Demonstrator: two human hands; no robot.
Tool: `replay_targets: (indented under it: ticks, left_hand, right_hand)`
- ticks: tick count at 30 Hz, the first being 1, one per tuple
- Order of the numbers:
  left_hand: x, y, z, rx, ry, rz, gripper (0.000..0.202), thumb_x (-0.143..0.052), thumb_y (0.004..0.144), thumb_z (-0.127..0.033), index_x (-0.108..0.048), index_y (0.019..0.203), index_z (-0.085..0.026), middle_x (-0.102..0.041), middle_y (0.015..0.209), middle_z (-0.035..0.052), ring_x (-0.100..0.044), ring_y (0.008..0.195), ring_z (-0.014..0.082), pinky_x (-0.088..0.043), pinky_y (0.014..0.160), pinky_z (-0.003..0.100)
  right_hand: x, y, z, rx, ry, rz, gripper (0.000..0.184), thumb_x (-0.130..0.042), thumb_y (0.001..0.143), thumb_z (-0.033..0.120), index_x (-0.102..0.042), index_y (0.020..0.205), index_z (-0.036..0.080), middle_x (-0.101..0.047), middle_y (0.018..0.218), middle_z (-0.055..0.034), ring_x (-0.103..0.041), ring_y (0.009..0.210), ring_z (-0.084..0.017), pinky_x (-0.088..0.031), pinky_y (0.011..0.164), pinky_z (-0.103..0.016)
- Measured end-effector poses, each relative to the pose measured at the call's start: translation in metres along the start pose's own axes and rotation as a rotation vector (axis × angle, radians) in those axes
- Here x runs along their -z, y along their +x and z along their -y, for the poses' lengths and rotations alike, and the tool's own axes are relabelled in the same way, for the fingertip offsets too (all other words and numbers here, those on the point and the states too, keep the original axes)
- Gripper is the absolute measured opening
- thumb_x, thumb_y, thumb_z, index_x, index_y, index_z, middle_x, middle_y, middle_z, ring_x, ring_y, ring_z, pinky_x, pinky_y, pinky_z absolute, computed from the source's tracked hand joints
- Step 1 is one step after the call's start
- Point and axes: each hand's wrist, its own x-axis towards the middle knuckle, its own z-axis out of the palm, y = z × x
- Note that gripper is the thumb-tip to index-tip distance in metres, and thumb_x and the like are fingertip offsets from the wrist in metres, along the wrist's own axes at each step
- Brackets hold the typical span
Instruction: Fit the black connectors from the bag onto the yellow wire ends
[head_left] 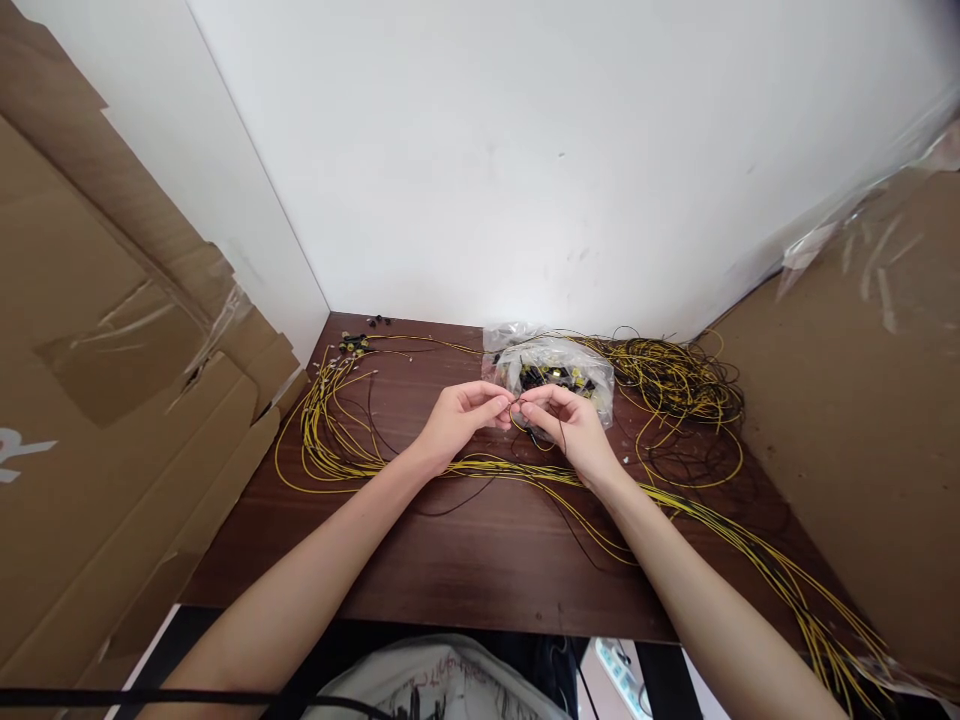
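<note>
Over the middle of the brown table, my left hand (469, 420) and my right hand (570, 425) meet almost fingertip to fingertip. Each is closed in a pinch on a thin wire (515, 420), with dark and yellow strands showing at the fingers. Exactly how the strands join there is too small to make out. Just behind my hands lies a clear plastic bag (491, 365), holding small black and yellow parts (556, 376). Below them a long bundle of yellow and black wires (480, 466) runs across the table, passing under my forearms.
A tangled heap of wires (675, 385) sits at the back right. Several small black and yellow pieces (355, 343) lie at the back left. Cardboard boxes stand at the left (135, 400) and right (862, 400), with a white wall (525, 170) behind.
</note>
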Motion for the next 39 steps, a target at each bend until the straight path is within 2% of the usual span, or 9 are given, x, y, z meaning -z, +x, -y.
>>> replay_targets:
  ticks: [3, 7, 15, 21, 25, 29, 33, 36, 39]
  left_hand:
    - [0.0, 0.0, -0.001, -0.003, 0.014, -0.009, 0.026, -0.072, 0.069, -0.031, -0.066, 0.085, -0.011, -0.067, 0.076, 0.0056, -0.06, 0.064, 0.0121, -0.051, 0.07, 0.03]
    - [-0.001, 0.0, -0.002, -0.013, 0.028, -0.019, 0.026, -0.075, 0.064, -0.025, -0.066, 0.085, -0.011, -0.068, 0.079, 0.0052, -0.061, 0.067, 0.0121, -0.05, 0.072, 0.029]
    - [0.001, -0.001, -0.001, 0.026, 0.022, 0.054, 0.026, -0.072, 0.069, -0.025, -0.068, 0.09, -0.011, -0.069, 0.082, 0.007, -0.062, 0.066, 0.0125, -0.05, 0.071, 0.029]
    - [0.001, -0.002, -0.002, 0.059, -0.113, 0.096, 0.024, -0.073, 0.068, -0.024, -0.069, 0.089, -0.012, -0.069, 0.081, 0.0079, -0.063, 0.067, 0.0132, -0.051, 0.073, 0.032]
    - [0.001, -0.001, -0.004, 0.057, -0.246, 0.097, 0.021, -0.075, 0.066, -0.022, -0.07, 0.084, -0.013, -0.069, 0.079, 0.0072, -0.063, 0.068, 0.0137, -0.051, 0.072, 0.032]
    - [0.004, 0.003, -0.009, -0.001, -0.32, -0.004, 0.021, -0.075, 0.065, -0.018, -0.07, 0.084, -0.013, -0.069, 0.078, 0.006, -0.063, 0.068, 0.0116, -0.052, 0.072, 0.029]
    - [0.013, 0.008, -0.013, -0.055, -0.406, -0.207, 0.02, -0.074, 0.063, -0.014, -0.068, 0.082, -0.013, -0.068, 0.08, 0.0042, -0.062, 0.071, 0.0101, -0.053, 0.076, 0.027]
    - [0.019, 0.012, -0.013, -0.103, -0.453, -0.339, 0.02, -0.073, 0.063, -0.011, -0.066, 0.081, -0.014, -0.067, 0.081, 0.0027, -0.062, 0.073, 0.0084, -0.052, 0.083, 0.028]
    - [0.022, 0.014, -0.012, -0.134, -0.449, -0.407, 0.022, -0.073, 0.061, -0.01, -0.064, 0.081, -0.014, -0.065, 0.081, 0.001, -0.062, 0.076, 0.0079, -0.05, 0.086, 0.028]
  right_hand:
    - [0.0, 0.0, 0.0, 0.055, -0.023, -0.023, 0.024, -0.068, 0.072, 0.034, -0.061, 0.089, 0.019, -0.067, 0.077, -0.0014, -0.061, 0.073, -0.013, -0.048, 0.07, -0.027]
    - [0.001, 0.0, -0.002, 0.12, -0.083, -0.027, 0.02, -0.068, 0.073, 0.031, -0.061, 0.086, 0.018, -0.063, 0.078, -0.0009, -0.058, 0.072, -0.012, -0.046, 0.07, -0.026]
    - [0.0, 0.0, -0.002, 0.072, -0.066, 0.006, 0.019, -0.066, 0.074, 0.034, -0.063, 0.085, 0.018, -0.068, 0.08, -0.0036, -0.063, 0.076, -0.016, -0.049, 0.074, -0.03]
    - [-0.001, 0.0, -0.002, 0.049, -0.021, 0.027, 0.023, -0.069, 0.071, 0.038, -0.064, 0.082, 0.019, -0.069, 0.077, -0.0021, -0.063, 0.071, -0.015, -0.051, 0.07, -0.029]
    - [0.004, -0.001, 0.003, 0.058, -0.061, 0.048, 0.028, -0.065, 0.075, 0.041, -0.065, 0.091, 0.018, -0.069, 0.079, -0.0034, -0.063, 0.068, -0.014, -0.053, 0.068, -0.03]
    - [0.018, 0.001, 0.011, 0.099, -0.019, -0.007, 0.03, -0.065, 0.075, 0.037, -0.063, 0.099, 0.019, -0.067, 0.092, -0.0062, -0.064, 0.078, -0.016, -0.056, 0.067, -0.032]
    - [0.035, 0.003, 0.016, 0.173, -0.029, -0.244, 0.027, -0.067, 0.072, 0.03, -0.061, 0.095, 0.018, -0.064, 0.096, -0.0073, -0.065, 0.08, -0.019, -0.056, 0.055, -0.028]
    - [0.044, 0.003, 0.019, 0.21, -0.056, -0.401, 0.023, -0.066, 0.069, 0.026, -0.058, 0.088, 0.018, -0.062, 0.096, -0.0067, -0.064, 0.078, -0.019, -0.051, 0.046, -0.024]
    - [0.049, 0.002, 0.023, 0.215, -0.003, -0.444, 0.019, -0.062, 0.067, 0.022, -0.055, 0.085, 0.019, -0.062, 0.093, -0.0051, -0.06, 0.061, -0.013, -0.04, 0.036, -0.019]
